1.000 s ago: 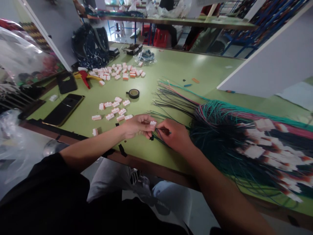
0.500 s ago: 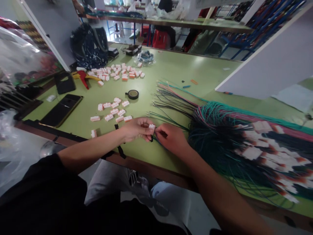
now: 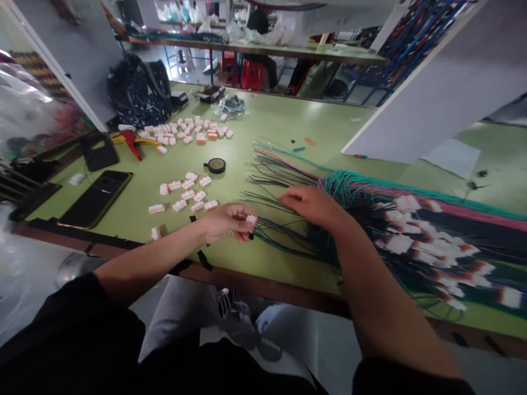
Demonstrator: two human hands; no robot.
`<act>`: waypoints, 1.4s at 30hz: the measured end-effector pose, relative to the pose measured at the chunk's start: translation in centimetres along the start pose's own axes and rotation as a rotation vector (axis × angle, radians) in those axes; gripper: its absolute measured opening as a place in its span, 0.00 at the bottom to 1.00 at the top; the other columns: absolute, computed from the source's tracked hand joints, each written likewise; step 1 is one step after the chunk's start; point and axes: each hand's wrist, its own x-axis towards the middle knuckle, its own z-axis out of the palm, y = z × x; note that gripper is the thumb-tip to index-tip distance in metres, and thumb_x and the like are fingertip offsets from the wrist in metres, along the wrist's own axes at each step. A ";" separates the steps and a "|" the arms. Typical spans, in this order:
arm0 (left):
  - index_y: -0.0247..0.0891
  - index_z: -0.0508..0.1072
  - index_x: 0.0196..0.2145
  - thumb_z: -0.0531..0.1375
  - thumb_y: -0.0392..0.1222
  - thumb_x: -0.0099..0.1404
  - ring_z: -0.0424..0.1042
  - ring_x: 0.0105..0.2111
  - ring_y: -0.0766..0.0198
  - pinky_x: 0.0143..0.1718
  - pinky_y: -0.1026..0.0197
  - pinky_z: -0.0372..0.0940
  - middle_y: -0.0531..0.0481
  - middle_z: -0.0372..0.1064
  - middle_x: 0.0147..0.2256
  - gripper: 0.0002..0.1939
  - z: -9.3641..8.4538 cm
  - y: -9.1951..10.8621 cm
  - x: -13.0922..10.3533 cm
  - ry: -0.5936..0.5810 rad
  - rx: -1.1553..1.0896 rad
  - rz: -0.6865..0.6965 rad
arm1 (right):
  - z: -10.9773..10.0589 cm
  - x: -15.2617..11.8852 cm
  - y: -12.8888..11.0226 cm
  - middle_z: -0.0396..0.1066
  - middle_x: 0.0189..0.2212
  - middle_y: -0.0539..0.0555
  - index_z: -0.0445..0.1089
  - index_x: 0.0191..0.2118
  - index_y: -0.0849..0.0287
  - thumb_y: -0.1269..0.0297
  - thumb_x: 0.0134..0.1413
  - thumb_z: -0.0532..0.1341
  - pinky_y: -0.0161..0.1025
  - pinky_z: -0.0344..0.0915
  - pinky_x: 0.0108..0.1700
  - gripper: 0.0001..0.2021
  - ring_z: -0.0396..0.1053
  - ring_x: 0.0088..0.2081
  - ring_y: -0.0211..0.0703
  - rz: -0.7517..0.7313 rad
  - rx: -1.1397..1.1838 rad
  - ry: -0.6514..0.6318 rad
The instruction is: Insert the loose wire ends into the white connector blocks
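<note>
Between its thumb and fingers, my left hand [image 3: 226, 224] pinches a small white connector housing [image 3: 251, 220]. Dark blue and green wires [image 3: 284, 244] run from beside that housing rightward into the large bundle. My right hand [image 3: 307, 202] is apart from the left one, over the loose wire ends, with its fingers curled together; whatever they grip is hidden. Thin black and green wires [image 3: 263, 196] with bare metal tips fan out just left of its fingertips. Several white-and-orange connectors [image 3: 188, 195] lie left of my left hand.
A larger connector pile [image 3: 185, 129] lies farther back, near red-and-yellow pliers [image 3: 132, 144]. Black tape [image 3: 216, 165] and a phone [image 3: 96, 198] are on the table. Wire bundles with finished connectors [image 3: 432, 236] cover the right side. A white panel [image 3: 411, 99] stands at back right.
My right hand has left the connector and moved right and up to the loose wires. My left hand still holds the connector. The whole view has shifted slightly.
</note>
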 end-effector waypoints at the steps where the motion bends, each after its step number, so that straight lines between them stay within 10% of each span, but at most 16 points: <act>1: 0.32 0.69 0.33 0.70 0.38 0.46 0.68 0.19 0.74 0.21 0.71 0.62 0.56 0.69 0.22 0.18 0.0 0.0 0.0 -0.001 0.009 -0.006 | -0.5 0.9 0.4 0.76 0.35 0.59 0.76 0.37 0.62 0.69 0.54 0.52 0.36 0.63 0.37 0.14 0.72 0.38 0.46 0.118 -0.135 0.059; 4: 0.32 0.68 0.33 0.70 0.38 0.45 0.68 0.20 0.73 0.21 0.70 0.62 0.56 0.68 0.22 0.19 0.2 0.1 0.0 0.013 0.014 -0.024 | -0.6 3.9 1.2 0.74 0.39 0.70 0.75 0.41 0.68 0.74 0.53 0.52 0.42 0.65 0.40 0.16 0.72 0.43 0.55 0.332 -0.463 0.054; 10: 0.32 0.67 0.32 0.73 0.41 0.39 0.68 0.18 0.73 0.20 0.70 0.61 0.56 0.68 0.22 0.24 0.5 0.2 0.0 0.020 -0.001 -0.038 | 1.0 7.3 1.9 0.74 0.39 0.73 0.73 0.45 0.72 0.77 0.54 0.51 0.43 0.65 0.43 0.17 0.71 0.46 0.55 0.238 -0.628 -0.070; 24: 0.33 0.67 0.33 0.72 0.40 0.40 0.67 0.19 0.74 0.20 0.70 0.60 0.57 0.68 0.22 0.23 0.8 0.1 0.0 0.038 -0.017 -0.060 | -1.5 5.5 5.2 0.75 0.42 0.51 0.74 0.43 0.52 0.62 0.53 0.52 0.35 0.61 0.37 0.16 0.70 0.41 0.43 0.139 -0.391 -0.140; 29: 0.33 0.67 0.33 0.70 0.38 0.44 0.67 0.20 0.74 0.21 0.70 0.62 0.56 0.68 0.23 0.19 0.6 0.0 -0.3 0.050 -0.020 -0.046 | -2.1 5.0 4.5 0.75 0.39 0.61 0.76 0.36 0.59 0.65 0.50 0.55 0.43 0.61 0.42 0.13 0.70 0.42 0.50 0.322 -0.521 -0.059; 42: 0.33 0.66 0.34 0.70 0.37 0.47 0.68 0.21 0.73 0.24 0.67 0.65 0.58 0.67 0.22 0.19 1.5 1.8 0.4 0.097 -0.009 0.052 | -1.6 2.5 2.8 0.74 0.26 0.51 0.73 0.43 0.61 0.61 0.49 0.57 0.35 0.63 0.34 0.16 0.68 0.27 0.36 -0.084 0.461 0.148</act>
